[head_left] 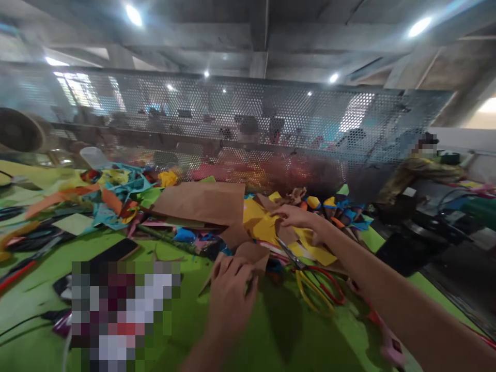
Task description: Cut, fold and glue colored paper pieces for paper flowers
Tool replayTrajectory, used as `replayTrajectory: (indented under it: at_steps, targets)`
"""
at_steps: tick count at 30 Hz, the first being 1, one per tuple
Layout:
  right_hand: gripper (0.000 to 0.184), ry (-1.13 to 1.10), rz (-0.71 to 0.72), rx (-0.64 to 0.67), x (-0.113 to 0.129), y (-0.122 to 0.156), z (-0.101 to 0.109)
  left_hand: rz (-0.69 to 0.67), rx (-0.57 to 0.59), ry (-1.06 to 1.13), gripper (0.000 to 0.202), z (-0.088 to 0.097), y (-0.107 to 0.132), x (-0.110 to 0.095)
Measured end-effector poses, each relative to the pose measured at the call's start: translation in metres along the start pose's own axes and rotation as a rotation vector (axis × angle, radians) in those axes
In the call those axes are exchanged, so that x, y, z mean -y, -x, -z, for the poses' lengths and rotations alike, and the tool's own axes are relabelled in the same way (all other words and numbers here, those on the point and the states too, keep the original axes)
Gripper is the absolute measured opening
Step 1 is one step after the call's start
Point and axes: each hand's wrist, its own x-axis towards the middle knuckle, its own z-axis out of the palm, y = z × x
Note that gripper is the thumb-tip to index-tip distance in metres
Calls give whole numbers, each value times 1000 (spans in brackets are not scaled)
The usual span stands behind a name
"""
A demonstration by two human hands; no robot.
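My left hand (232, 281) is closed over a curled piece of brown paper (253, 254), low above the green tabletop. Further out, my right hand (296, 217) reaches over yellow paper (258, 219) with its fingers stretched forward; a small brown scrap (287, 233) is just beneath them. Between my two arms lie scissors (298, 261) with red and yellow handles, blades pointing away from me. Behind my left hand, a large brown paper sheet (197, 201) rests on the heap of scraps.
The green table (170, 315) bears colourful paper scraps (127, 183), a phone (116, 253) and a pink tool (391, 346). A perforated metal partition (217, 119) stands along the back. Another person (411, 170) works at the far right.
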Motion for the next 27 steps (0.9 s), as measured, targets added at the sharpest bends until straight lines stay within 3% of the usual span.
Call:
replayTrajectory:
  at_steps: [3, 7, 11, 16, 19, 23, 27]
  targets:
    - [38, 72, 47, 246, -6, 6, 1, 11, 6, -31, 13, -3, 1, 3]
    - [39, 161, 79, 407, -14, -3, 5, 12, -9, -82, 17, -5, 1, 7]
    - [58, 202, 95, 583, -19, -14, 2, -10, -21, -93, 19, -3, -1, 8]
    - [23, 211, 49, 740, -20, -18, 14, -6, -33, -116, 16, -2, -5, 8]
    - [13, 165, 36, 702, -15, -15, 39, -5, -76, -107, 16, -1, -6, 7]
    - [15, 92, 37, 458, 0, 1, 80, -21, -107, -69, 15, 0, -6, 2]
    - [26, -24, 49, 233, 29, 37, 107, -3, -136, 68, 16, 2, -5, -4]
